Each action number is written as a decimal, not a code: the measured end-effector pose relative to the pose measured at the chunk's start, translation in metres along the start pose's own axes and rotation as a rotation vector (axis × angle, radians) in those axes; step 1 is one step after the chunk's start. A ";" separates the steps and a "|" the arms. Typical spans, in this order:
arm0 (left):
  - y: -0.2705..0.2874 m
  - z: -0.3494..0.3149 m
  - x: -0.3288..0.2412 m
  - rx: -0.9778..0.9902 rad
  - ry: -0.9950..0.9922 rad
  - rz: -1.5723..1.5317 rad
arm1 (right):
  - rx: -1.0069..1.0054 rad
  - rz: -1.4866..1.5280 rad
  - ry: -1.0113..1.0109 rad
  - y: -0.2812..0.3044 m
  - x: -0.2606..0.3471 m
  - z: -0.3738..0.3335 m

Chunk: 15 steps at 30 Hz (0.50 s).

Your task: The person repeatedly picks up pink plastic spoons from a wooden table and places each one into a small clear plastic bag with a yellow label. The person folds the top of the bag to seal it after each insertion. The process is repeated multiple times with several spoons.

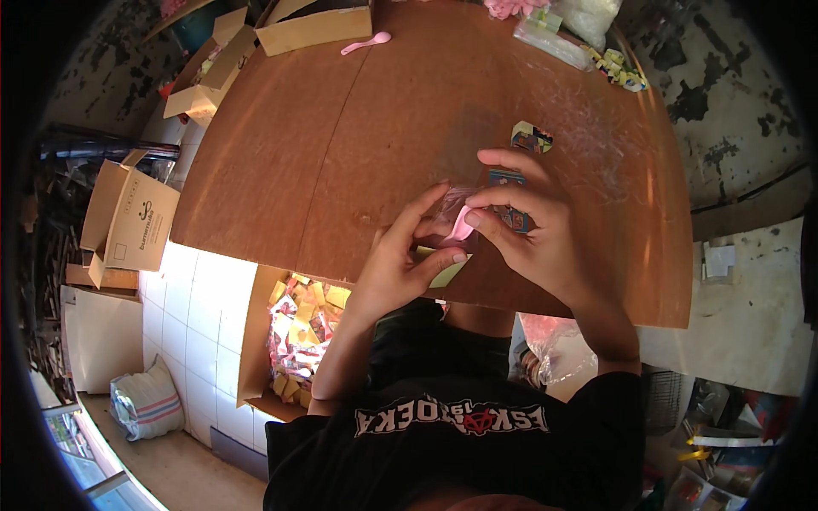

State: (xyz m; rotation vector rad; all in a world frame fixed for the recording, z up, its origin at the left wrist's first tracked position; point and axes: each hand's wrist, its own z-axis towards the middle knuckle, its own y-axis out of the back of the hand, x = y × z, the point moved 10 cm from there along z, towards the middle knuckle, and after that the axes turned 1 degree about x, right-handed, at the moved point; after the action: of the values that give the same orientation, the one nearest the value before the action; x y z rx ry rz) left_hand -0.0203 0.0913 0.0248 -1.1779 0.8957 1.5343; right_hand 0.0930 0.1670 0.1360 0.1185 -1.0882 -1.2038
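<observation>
Black shirt (pixel 383 468), hands (pixel 392 262) (pixel 545 238), curved pink plastic (pixel 463 225)

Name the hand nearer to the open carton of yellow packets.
The left hand. It is over the near edge of the table, just beyond and right of the carton; the right hand is farther right.

Black shirt (pixel 456 456), white-red print (pixel 479 420), perhaps shorts (pixel 407 325)

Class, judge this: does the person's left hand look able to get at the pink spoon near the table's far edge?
Probably not without leaning or stretching: the pink spoon lies well beyond the left hand, though only brown tabletop seems to lie between.
</observation>
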 end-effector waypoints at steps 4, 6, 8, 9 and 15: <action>-0.006 -0.002 -0.007 0.037 -0.031 -0.066 | 0.065 0.162 -0.036 -0.007 -0.009 -0.003; -0.011 0.000 -0.009 0.059 -0.022 -0.062 | 0.098 0.217 -0.081 -0.008 -0.009 -0.003; -0.005 0.002 -0.033 -0.029 -0.219 -0.080 | 0.095 0.188 -0.048 -0.002 0.008 0.000; -0.005 0.003 -0.037 -0.029 -0.222 -0.079 | 0.095 0.187 -0.044 -0.002 0.013 0.001; -0.004 0.005 -0.054 -0.082 -0.157 0.077 | -0.020 0.046 0.004 0.015 0.034 -0.001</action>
State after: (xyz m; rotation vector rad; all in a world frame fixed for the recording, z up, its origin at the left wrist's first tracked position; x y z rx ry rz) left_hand -0.0145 0.0835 0.0786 -1.0742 0.7881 1.7143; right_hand 0.1022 0.1461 0.1654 0.0799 -1.0697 -1.1728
